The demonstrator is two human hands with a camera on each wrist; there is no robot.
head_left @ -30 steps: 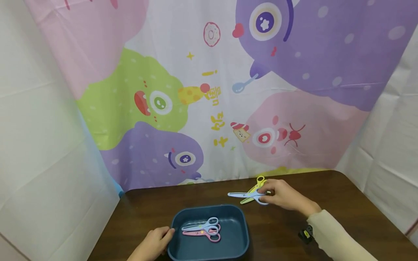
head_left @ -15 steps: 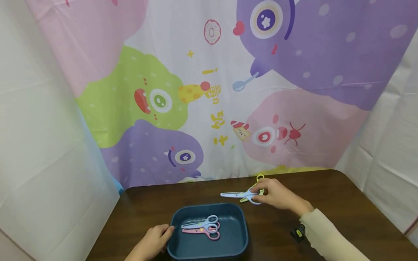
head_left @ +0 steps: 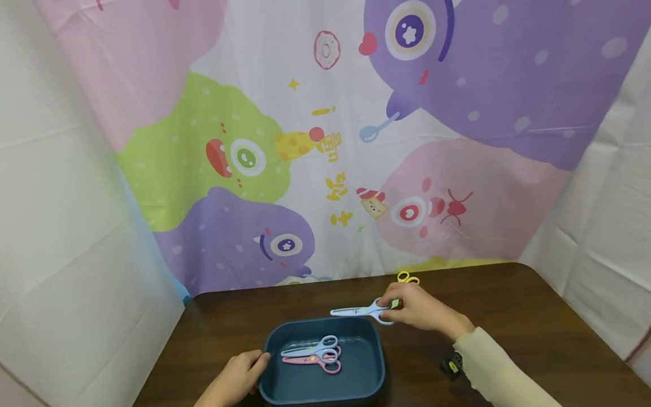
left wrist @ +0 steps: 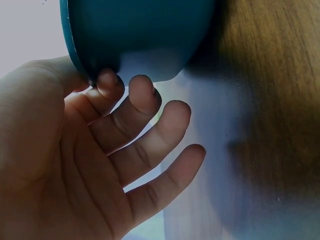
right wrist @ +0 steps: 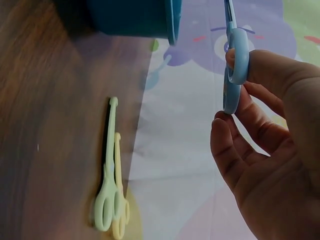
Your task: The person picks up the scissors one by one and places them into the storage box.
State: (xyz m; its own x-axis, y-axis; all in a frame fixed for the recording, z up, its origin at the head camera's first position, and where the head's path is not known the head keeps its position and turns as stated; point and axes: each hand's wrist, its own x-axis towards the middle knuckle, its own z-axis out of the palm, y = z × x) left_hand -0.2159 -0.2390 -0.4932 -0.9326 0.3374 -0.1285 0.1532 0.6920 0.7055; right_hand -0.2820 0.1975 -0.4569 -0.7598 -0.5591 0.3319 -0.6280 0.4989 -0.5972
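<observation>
Backdrop (head_left: 325,141): a cartoon-printed cloth is hung behind the tabletop, with plain white sheets seen at both sides.
Tabletop (head_left: 508,328): a dark brown wooden surface on which every item below is carried.
Tray (head_left: 373,367): a dark teal rectangular tray with rounded corners is set near the front edge of the tabletop; its outer wall (left wrist: 145,35) is seen close up in the left wrist view.
Right hand (head_left: 414,308): held just behind the tray's far right corner; the handle loops of the blue scissors are pinched between thumb and curled fingers (right wrist: 235,150).
Left hand (head_left: 239,376): laid at the tray's left wall; the fingers (left wrist: 150,145) are spread and nearly straight, with the fingertips touched to the wall, and nothing is gripped.
Blue scissors (head_left: 358,311): held by the handle (right wrist: 236,75), blades closed and pointed left, lifted clear of the tabletop just behind the tray's far rim.
Scissors in tray (head_left: 312,356): a pale blue pair and a pink pair are laid side by side on the tray floor, blades pointed left.
Yellow-green scissors (right wrist: 111,185): left flat on the tabletop behind the right hand, blades closed; only the handle loops (head_left: 407,277) are shown in the head view.
</observation>
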